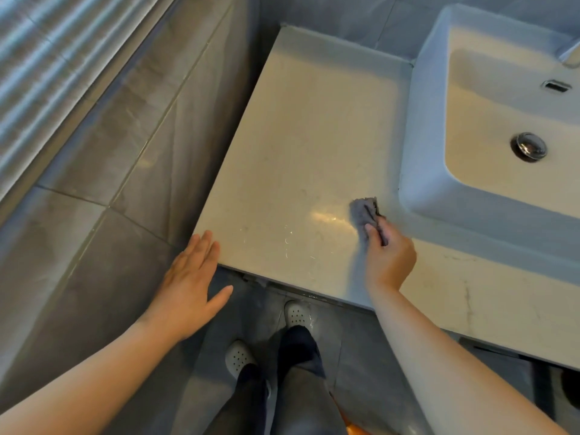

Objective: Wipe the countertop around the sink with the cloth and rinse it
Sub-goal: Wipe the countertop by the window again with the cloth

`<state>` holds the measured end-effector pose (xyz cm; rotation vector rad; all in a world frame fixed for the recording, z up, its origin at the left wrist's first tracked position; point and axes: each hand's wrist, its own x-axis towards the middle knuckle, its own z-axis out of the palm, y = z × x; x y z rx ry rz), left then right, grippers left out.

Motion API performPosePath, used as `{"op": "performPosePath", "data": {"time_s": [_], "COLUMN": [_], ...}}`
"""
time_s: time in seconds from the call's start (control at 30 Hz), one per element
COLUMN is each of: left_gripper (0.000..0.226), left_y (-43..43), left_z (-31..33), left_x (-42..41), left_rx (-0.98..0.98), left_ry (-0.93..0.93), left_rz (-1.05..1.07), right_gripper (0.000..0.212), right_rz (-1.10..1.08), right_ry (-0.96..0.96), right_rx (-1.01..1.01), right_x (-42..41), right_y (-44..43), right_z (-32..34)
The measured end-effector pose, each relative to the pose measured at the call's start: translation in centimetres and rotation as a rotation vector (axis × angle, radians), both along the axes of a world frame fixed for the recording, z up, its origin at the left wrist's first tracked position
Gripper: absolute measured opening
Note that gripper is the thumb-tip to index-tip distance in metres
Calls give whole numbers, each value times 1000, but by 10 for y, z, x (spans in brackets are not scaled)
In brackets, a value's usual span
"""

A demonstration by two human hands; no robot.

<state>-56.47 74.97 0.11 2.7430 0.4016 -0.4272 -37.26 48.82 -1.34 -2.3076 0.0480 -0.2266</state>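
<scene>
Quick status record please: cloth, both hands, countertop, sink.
cloth: grey, bunched, lying on the countertop just left of the sink's front left corner
right hand: grips the cloth
left hand: fingers straight, holds nothing, at the countertop's front left corner
countertop: pale, faint streaks and glare near the front edge
sink: white basin, nothing lying in it; rinse not yet done

One pale beige stone counter (pixel 298 136) carries one white rectangular ceramic sink (pixel 423 120), which has one round chrome drain stopper (pixel 528 146) and one chrome overflow slot (pixel 556 86). There is one small crumpled grey cloth (pixel 364 211). Two bare hands show, the left hand (pixel 188 277) and the right hand (pixel 389 259). Two white perforated clogs (pixel 296 313) are in view, one ahead of the other.
</scene>
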Motion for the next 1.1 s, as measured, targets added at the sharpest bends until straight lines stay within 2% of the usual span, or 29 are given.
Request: {"op": "performPosePath", "data": {"time_s": [0.1,0.3,0.37,0.47,0.5,0.57,0.7,0.83,1.0,1.1], "left_gripper": [91,88,89,92,93,94,96,97,96,95], "left_y": [0,4,3,3,3,4,2,-1,-1,1], "left_z": [2,-4,-4,0,2,3,3,4,3,2], "left_x": [1,-3,-2,-2,-2,-1,-1,0,1,0], "left_rx": [-20,11,23,30,30,22,18,7,-9,-5], "left_ry": [-1,-13,-25,-12,-3,4,34,34,30,35], "left_rz": [10,-24,-28,-34,-34,-25,-15,12,17,14], "right_gripper": [17,20,26,30,29,26,30,26,25,23], "right_rz": [109,242,301,349,334,274,222,176,137,186], "right_ry": [-30,19,110,393,434,390,200,110,112,86], "right_rx": [-70,-27,54,280,336,360,241,101,58,17], "right_x": [-33,-94,-105,-107,-103,-85,-20,35,44,29], "right_y": [19,44,49,50,48,43,42,46,49,54], "right_z": [-7,-2,7,21,25,37,50,35,7,-5]}}
